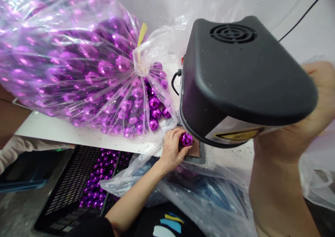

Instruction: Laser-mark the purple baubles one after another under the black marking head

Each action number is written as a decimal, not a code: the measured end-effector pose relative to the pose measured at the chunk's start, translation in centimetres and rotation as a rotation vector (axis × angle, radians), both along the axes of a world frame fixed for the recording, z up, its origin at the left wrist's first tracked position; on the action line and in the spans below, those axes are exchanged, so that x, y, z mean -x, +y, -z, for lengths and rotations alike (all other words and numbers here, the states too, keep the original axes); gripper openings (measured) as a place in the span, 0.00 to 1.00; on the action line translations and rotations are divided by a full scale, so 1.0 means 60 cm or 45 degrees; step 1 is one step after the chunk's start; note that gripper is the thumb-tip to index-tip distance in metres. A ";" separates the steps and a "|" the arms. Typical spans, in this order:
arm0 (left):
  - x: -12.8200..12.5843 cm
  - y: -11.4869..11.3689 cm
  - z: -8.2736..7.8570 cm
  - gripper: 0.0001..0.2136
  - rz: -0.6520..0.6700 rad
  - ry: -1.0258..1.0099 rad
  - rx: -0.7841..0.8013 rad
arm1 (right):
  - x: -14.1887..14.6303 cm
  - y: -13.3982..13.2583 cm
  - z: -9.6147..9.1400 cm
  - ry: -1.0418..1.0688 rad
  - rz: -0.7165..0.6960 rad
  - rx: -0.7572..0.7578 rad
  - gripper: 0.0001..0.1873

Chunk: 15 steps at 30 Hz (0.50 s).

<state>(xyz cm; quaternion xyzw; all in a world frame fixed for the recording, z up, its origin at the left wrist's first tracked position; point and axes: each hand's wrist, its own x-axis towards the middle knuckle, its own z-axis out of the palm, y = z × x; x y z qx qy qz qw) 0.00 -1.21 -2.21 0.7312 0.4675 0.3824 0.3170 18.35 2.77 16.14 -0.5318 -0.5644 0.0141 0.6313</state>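
Note:
My left hand [171,148] is closed round a shiny purple faceted ball [186,139], with thumb and fingers on its sides. The ball sits on a brown pad [194,150] over a grey base plate [202,155], beside the lower edge of a black machine [243,73]. This machine has a round vent on top and a yellow warning label. Behind its right side, my right hand [320,90] is raised and looks curled; the machine's housing hides its fingers and whatever they grip.
A big clear bag [78,62] of purple balls, tied with a yellow strip, lies on the white table [52,127]. Loose purple balls [154,113] lie at its neck. Below stands a black crate [62,181] with more balls. Clear plastic sheeting [209,198] covers my lap. Another person's sleeve [21,146] shows left.

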 end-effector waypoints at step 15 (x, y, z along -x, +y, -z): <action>-0.017 0.008 -0.010 0.19 0.007 -0.008 0.175 | -0.001 -0.001 0.003 -0.061 0.080 -0.044 0.25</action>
